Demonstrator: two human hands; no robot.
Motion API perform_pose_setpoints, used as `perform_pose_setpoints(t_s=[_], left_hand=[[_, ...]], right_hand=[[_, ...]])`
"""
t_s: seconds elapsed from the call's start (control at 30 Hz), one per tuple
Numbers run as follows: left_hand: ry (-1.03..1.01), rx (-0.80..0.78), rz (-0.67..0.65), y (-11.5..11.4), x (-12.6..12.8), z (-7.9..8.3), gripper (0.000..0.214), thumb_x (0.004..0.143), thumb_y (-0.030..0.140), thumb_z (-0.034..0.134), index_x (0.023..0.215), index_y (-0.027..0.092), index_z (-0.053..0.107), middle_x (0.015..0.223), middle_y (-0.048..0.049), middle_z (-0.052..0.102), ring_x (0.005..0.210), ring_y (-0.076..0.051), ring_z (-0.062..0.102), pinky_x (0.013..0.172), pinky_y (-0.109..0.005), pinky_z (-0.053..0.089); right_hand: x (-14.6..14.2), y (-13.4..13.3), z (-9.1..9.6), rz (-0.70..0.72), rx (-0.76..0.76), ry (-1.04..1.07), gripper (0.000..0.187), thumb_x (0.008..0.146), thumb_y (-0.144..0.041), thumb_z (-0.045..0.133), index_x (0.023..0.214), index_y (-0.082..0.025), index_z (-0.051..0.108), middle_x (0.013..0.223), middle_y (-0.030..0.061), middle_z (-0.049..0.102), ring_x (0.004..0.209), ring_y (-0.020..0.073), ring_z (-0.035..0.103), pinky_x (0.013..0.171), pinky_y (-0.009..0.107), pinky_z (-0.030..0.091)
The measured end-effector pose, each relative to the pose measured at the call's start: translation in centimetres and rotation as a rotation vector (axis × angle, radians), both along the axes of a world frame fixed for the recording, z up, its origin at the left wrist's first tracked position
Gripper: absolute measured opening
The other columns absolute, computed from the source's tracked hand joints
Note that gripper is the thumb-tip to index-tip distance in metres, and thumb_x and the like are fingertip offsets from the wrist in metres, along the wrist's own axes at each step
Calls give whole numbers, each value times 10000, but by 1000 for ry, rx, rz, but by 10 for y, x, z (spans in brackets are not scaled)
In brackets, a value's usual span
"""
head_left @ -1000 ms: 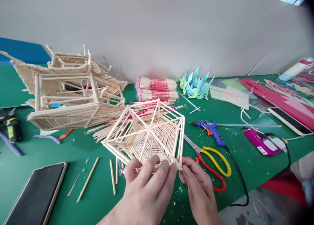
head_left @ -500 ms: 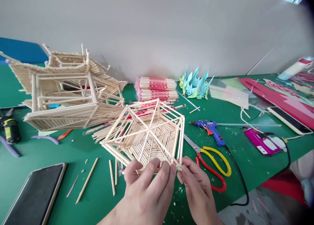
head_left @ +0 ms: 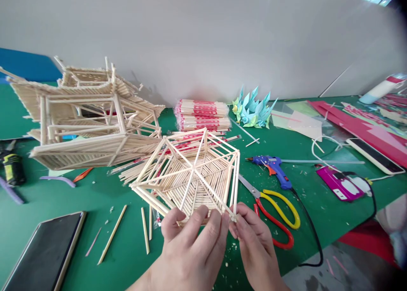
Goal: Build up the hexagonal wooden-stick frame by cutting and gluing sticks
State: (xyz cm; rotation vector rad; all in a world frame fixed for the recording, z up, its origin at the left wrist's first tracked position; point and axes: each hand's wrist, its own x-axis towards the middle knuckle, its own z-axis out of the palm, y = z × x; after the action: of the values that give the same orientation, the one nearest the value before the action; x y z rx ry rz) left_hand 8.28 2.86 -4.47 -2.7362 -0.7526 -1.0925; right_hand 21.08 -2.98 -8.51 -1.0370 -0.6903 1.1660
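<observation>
A hexagonal frame of thin wooden sticks (head_left: pixel 190 172) rests on the green table (head_left: pixel 95 198) in front of me. My left hand (head_left: pixel 187 248) grips its near edge, fingers curled over the sticks. My right hand (head_left: pixel 254 244) pinches the frame's near right corner between thumb and fingertips. Both hands meet at that corner.
A large stick-built model (head_left: pixel 89 117) lies at the left, a wrapped stick bundle (head_left: pixel 203 113) behind. A blue glue gun (head_left: pixel 273 168) and red-yellow scissors (head_left: pixel 276 210) lie right. A dark tablet (head_left: pixel 44 253), loose sticks (head_left: pixel 112 234), a pink phone (head_left: pixel 340 183) and paper cranes (head_left: pixel 254 109) are around.
Hardly anything: both hands keep their hold on the frame's near edge, and the view has drifted slightly.
</observation>
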Motion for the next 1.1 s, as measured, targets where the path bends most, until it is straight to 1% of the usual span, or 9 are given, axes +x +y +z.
perform_pose_setpoints(t_s=[0.13,0.27,0.37,0.57,0.7,0.83,0.97,1.1], left_hand=[[-29,-5,-18,0,0,-6,386,944,140,283,908,112,667,820,-35,721,783,-177,577,714,-383,247],[-40,-1,-33,1,-1,-12,379,941,155,291,930,109,667,834,-48,713,793,-189,571,749,-395,245],[-52,3,-36,1,-1,-11,376,936,145,295,914,105,669,805,-49,711,775,-186,576,750,-394,243],[-55,11,-25,1,1,-9,375,928,126,295,898,109,668,785,-38,715,758,-171,586,719,-377,237],[-66,-5,-34,3,1,-7,372,931,133,298,893,112,667,780,-29,716,763,-170,583,713,-375,237],[-24,-12,-48,3,0,-4,369,929,129,304,883,98,668,771,-34,719,736,-165,588,736,-380,239],[-57,-8,-43,2,-1,-9,350,918,137,322,905,106,670,792,-43,712,773,-177,580,801,-393,234],[-60,-17,-46,1,-1,-14,332,907,130,339,919,107,669,807,-45,705,791,-175,576,838,-395,230]], right_hand=[[-3,0,3,-16,-19,24,143,884,-331,513,906,-250,629,725,-23,444,653,108,372,628,206,364],[-6,0,8,-60,-49,61,149,852,-349,557,883,-232,644,724,-13,476,649,116,390,633,225,375],[-6,-1,6,-69,-46,66,156,851,-349,558,886,-225,645,735,-6,491,656,119,401,630,227,380],[-3,-1,-3,-11,12,61,134,880,-326,523,910,-252,631,751,-19,481,665,104,392,646,192,385],[-5,-1,2,-39,-22,79,130,866,-336,545,884,-251,641,746,-20,480,669,103,390,634,186,371],[-6,0,6,-59,-61,104,130,854,-348,561,880,-256,649,752,-21,482,671,104,380,625,182,359],[-5,0,3,-34,-31,79,137,857,-353,553,883,-256,645,728,-24,459,656,105,379,611,187,361],[-4,-1,-1,-57,-35,55,142,858,-345,550,888,-245,646,746,-17,472,654,107,399,610,194,373]])
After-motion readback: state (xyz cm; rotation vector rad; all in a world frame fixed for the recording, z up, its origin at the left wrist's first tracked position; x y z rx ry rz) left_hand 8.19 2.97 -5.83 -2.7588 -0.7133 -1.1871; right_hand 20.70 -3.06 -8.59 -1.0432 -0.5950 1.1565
